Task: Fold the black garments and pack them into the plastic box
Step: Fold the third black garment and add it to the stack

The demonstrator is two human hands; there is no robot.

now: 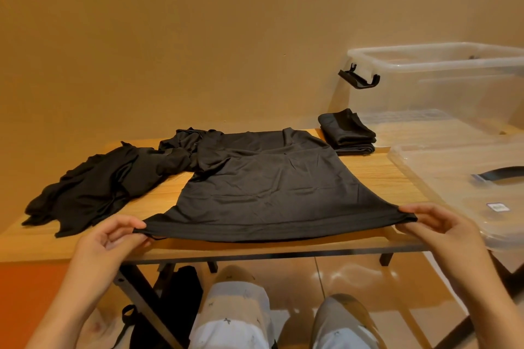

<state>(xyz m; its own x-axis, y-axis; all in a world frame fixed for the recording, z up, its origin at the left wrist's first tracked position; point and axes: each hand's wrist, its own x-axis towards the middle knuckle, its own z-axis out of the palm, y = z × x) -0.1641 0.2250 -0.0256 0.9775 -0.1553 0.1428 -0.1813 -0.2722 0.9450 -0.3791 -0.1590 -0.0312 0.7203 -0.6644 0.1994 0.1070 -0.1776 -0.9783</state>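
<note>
Knees [235, 317] in pale patterned trousers sit lowest in view, above a glossy tiled floor [354, 272] and a dark bag [170, 306] under the table. That wooden table [377, 176] has a dark metal frame and stands against a plain tan wall [198, 37].

Counted: one shirt [272, 187] spread flat at the centre, one crumpled heap of black clothes [93, 187] to its left, touching the shirt's far left sleeve, and one folded black stack [347, 133] at the far right corner. One clear plastic box [442, 85], open, stands beyond that stack with a black latch [358, 78] hanging off its near end. One clear lid [453, 178] lies flat on the table's right side.

Both hands grip the shirt's near hem. The left hand [110, 244] pinches the hem's left corner between thumb and fingertips [139, 225]; the right hand [442, 224] pinches the right corner likewise. Between them the hem runs taut, lifted slightly off the table edge, while the rest of the shirt lies on the wood.
</note>
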